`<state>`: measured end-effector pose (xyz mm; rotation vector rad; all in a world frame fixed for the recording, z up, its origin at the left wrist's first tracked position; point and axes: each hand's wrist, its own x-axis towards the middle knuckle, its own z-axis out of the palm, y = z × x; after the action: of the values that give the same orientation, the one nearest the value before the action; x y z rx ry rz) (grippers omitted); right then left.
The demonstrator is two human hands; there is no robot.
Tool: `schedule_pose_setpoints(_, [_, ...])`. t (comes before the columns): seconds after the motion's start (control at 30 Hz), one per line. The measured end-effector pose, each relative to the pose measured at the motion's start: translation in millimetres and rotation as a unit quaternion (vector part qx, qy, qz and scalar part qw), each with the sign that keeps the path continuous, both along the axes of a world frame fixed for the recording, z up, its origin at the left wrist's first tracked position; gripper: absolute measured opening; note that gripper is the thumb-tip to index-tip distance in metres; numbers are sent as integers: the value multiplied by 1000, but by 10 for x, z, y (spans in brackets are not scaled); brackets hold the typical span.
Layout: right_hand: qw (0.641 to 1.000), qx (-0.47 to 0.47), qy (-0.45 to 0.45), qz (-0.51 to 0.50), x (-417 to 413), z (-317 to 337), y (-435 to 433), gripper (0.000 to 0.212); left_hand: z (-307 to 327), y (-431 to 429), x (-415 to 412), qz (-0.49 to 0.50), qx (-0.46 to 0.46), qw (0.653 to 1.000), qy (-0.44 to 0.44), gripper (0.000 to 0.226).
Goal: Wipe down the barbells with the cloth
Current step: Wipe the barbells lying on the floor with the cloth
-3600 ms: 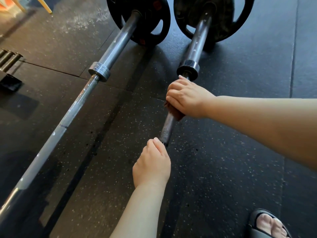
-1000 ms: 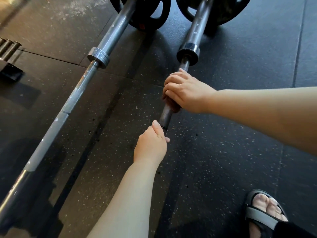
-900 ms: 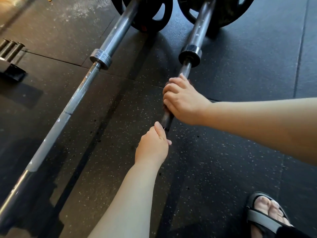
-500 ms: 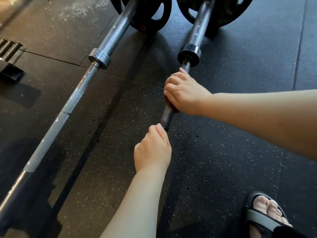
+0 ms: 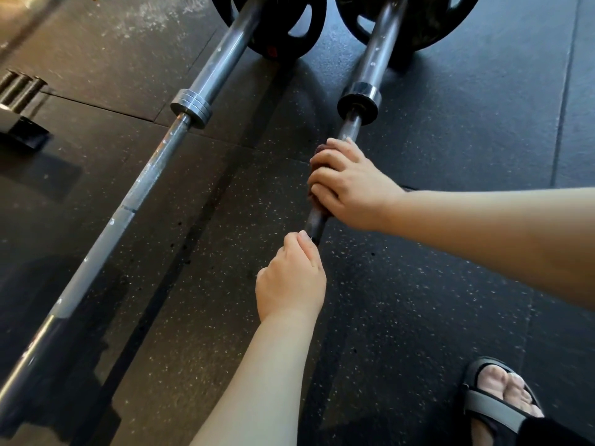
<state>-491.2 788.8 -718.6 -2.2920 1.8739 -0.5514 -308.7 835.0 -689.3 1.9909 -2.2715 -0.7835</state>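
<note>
Two barbells lie side by side on the black rubber floor. The right barbell (image 5: 350, 123) runs from its black plate (image 5: 434, 24) down toward me. My right hand (image 5: 351, 185) grips its thin shaft just below the collar, with a dark reddish-brown cloth (image 5: 317, 152) wrapped under the fingers; only the cloth's edges show. My left hand (image 5: 291, 281) grips the same shaft lower down, and the shaft below it is hidden by my forearm. The left barbell (image 5: 151, 169) lies untouched, its shaft grey and scuffed.
Black weight plates (image 5: 286, 33) stand at the far ends of both bars. A metal rack base with bolts (image 5: 19, 101) sits at the left edge. My sandalled foot (image 5: 495, 400) rests at the lower right. Speckled rubber mats (image 5: 450, 284) cover the floor.
My right hand with the cloth has slid up and down the right barbell's shaft near the collar. My left hand has kept its grip lower on the shaft.
</note>
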Motion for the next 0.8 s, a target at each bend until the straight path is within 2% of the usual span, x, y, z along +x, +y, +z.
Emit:
schedule_pose_setpoints(0.17, [989,55,35,136,54,113,104,45,1,7,12,-7,-10,1000,-6,46])
schedule_pose_setpoints(0.3, [996,52,44,62,-241,82,-87,55,-14,9,6,0,-3,1000,1,49])
schedule_pose_setpoints(0.4, [998,31,42,23,-65,76,-9,56,-3,9,7,-1,-6,1000,-6,50])
schedule_pose_setpoints(0.47, [998,18,43,49,130,67,137,53,3,9,-3,-5,-9,1000,-12,49])
schedule_pose_setpoints(0.6, [987,60,40,142,75,123,144,44,7,7,-7,-5,-14,1000,-18,47])
schedule_pose_setpoints(0.67, [991,42,53,118,-102,113,-6,44,13,9,-6,0,-6,1000,-14,47])
schedule_pose_setpoints(0.8, [998,21,59,5,-137,76,-126,38,13,13,-9,3,-5,1000,-15,49])
